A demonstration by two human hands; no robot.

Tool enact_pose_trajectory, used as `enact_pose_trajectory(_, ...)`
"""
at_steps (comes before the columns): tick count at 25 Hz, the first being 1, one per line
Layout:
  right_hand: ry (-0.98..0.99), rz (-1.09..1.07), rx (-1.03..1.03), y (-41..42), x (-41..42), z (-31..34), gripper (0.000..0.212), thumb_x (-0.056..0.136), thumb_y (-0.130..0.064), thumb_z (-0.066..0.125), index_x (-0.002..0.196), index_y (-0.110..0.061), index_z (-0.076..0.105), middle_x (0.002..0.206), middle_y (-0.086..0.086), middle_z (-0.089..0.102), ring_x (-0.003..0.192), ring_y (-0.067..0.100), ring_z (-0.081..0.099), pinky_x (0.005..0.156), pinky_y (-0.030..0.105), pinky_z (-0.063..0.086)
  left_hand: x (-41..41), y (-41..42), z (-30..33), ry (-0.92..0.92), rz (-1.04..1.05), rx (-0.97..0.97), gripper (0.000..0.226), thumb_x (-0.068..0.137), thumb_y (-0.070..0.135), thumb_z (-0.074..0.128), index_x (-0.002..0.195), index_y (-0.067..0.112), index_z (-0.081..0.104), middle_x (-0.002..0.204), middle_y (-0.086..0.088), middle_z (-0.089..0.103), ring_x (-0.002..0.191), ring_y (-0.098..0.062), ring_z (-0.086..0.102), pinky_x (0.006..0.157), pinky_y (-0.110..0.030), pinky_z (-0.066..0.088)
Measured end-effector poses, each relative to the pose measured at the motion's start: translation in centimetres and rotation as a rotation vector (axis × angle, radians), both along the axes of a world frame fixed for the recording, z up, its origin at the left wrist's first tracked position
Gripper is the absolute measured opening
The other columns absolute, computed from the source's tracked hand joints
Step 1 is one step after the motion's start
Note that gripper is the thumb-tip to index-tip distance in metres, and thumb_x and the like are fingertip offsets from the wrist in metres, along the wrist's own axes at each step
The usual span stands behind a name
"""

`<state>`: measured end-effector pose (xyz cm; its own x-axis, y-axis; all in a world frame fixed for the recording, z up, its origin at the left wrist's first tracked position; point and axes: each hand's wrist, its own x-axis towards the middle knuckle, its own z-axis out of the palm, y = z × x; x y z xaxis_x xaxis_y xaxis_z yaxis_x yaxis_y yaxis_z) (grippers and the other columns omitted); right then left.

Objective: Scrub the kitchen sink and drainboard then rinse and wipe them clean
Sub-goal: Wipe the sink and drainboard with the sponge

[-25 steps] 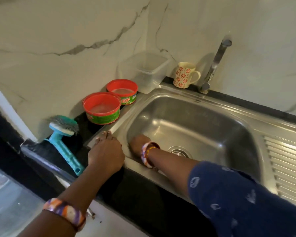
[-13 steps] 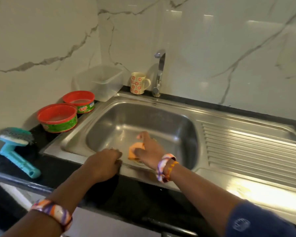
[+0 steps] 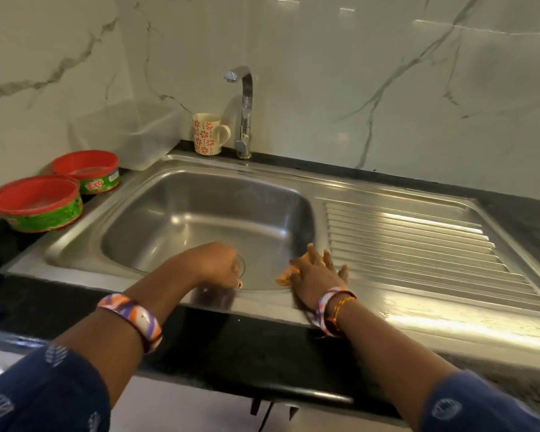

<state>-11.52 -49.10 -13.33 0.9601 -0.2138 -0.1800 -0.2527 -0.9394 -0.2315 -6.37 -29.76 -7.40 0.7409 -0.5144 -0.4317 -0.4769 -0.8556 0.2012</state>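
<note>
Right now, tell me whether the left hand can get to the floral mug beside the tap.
Probably yes. The left hand rests curled on the sink's front rim, holding nothing visible, and only the open basin lies between it and the floral mug; it would be a long stretch.

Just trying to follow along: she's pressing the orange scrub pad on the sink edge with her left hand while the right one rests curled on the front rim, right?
Not quite: the hands are swapped. In the head view the right hand presses the orange scrub pad on the sink edge by the drainboard, fingers spread flat, while the left hand rests curled on the front rim.
</note>
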Motion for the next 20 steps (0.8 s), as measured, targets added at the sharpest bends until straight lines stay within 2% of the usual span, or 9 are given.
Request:
enact_pose_trajectory(2,-0.031,-0.036,-0.036,-1.9,2.8,-0.5,0.042,0.095,-0.032,0.04,0.137,-0.04,0.04,0.159,-0.005,-0.002,0.146,0.027,-0.007,0.111,0.062,-0.003,1.6,-0.5,0.3,0.117,-0.025,0.026,0.026,0.084,0.034,0.066,0.094,0.011,0.072,0.09,-0.002,0.07,0.084,-0.016,0.064,0.071,-0.026,0.051)
enact_pose_trajectory(5,-0.051,-0.066,-0.088,-4.4,7.9,-0.5,0.045,0.097,-0.027,0.038,0.141,-0.037,0.035,0.159,-0.002,-0.002,0.146,0.03,-0.003,0.112,0.058,0.0,4.9,-1.0,0.3,0.458,0.012,0.032,0.017,0.086,0.029,0.066,0.089,0.012,0.069,0.083,0.001,0.068,0.072,-0.011,0.064,0.067,-0.025,0.055)
enact_pose_trajectory(8,-0.081,-0.072,-0.113,-7.1,13.9,-0.5,0.052,0.095,-0.024,0.042,0.144,-0.034,0.029,0.159,0.004,0.004,0.146,0.031,0.003,0.115,0.054,0.004,7.5,-1.4,-0.1,0.688,-0.025,0.081,0.02,0.091,0.029,0.059,0.089,0.011,0.068,0.099,-0.011,0.071,0.078,-0.015,0.066,0.07,-0.025,0.054)
enact_pose_trajectory(10,-0.109,-0.084,-0.102,-8.7,17.6,-0.9,0.053,0.094,-0.023,0.043,0.144,-0.03,0.028,0.157,0.009,0.01,0.145,0.033,0.011,0.116,0.05,0.009,8.8,-1.6,-0.5,0.784,-0.056,0.096,0.03,0.093,0.027,0.055,0.102,0.001,0.068,0.111,-0.018,0.067,0.085,-0.021,0.067,0.074,-0.027,0.054)
enact_pose_trajectory(12,-0.185,-0.203,-0.065,-9.5,21.0,-1.1,0.05,0.096,-0.024,0.04,0.145,-0.021,0.028,0.155,0.013,0.016,0.143,0.034,0.017,0.117,0.046,0.014,9.7,-1.6,-1.0,0.866,-0.093,0.09,0.036,0.094,0.026,0.053,0.112,-0.004,0.063,0.116,-0.021,0.064,0.08,-0.017,0.067,0.072,-0.025,0.054)
enact_pose_trajectory(14,-0.332,-0.528,0.058,-9.2,24.1,-1.0,0.051,0.097,-0.025,0.039,0.144,-0.008,0.029,0.153,0.018,0.022,0.141,0.034,0.021,0.117,0.044,0.017,10.4,-1.5,-1.4,0.926,-0.122,0.09,0.037,0.094,0.025,0.053,0.115,-0.004,0.062,0.118,-0.022,0.063,0.071,-0.006,0.063,0.066,-0.021,0.054)
enact_pose_trajectory(16,-0.405,-0.789,0.146,-8.6,26.5,-0.6,0.055,0.098,-0.027,0.04,0.145,-0.001,0.025,0.154,0.02,0.019,0.144,0.033,0.016,0.119,0.041,0.009,11.0,-1.1,-1.5,0.944,-0.118,0.072,0.036,0.095,0.023,0.052,0.117,-0.004,0.061,0.119,-0.021,0.062,0.073,-0.006,0.063,0.064,-0.019,0.053)
enact_pose_trajectory(18,-0.402,-0.8,0.131,-8.2,27.6,-0.7,0.054,0.099,-0.025,0.036,0.145,0.001,0.023,0.154,0.021,0.019,0.144,0.032,0.016,0.119,0.04,0.007,11.9,-0.3,-1.3,0.894,-0.066,0.027,0.036,0.094,0.025,0.053,0.117,-0.002,0.061,0.119,-0.018,0.064,0.083,-0.012,0.062,0.067,-0.021,0.053)
enact_pose_trajectory(20,-0.381,-0.696,0.069,-8.3,27.6,-1.1,0.05,0.098,-0.019,0.036,0.144,0.0,0.026,0.152,0.022,0.024,0.142,0.034,0.021,0.118,0.04,0.013,12.8,0.6,-1.5,0.763,-0.021,-0.037,0.035,0.093,0.032,0.055,0.112,0.005,0.065,0.107,-0.01,0.068,0.087,-0.013,0.061,0.073,-0.026,0.054)
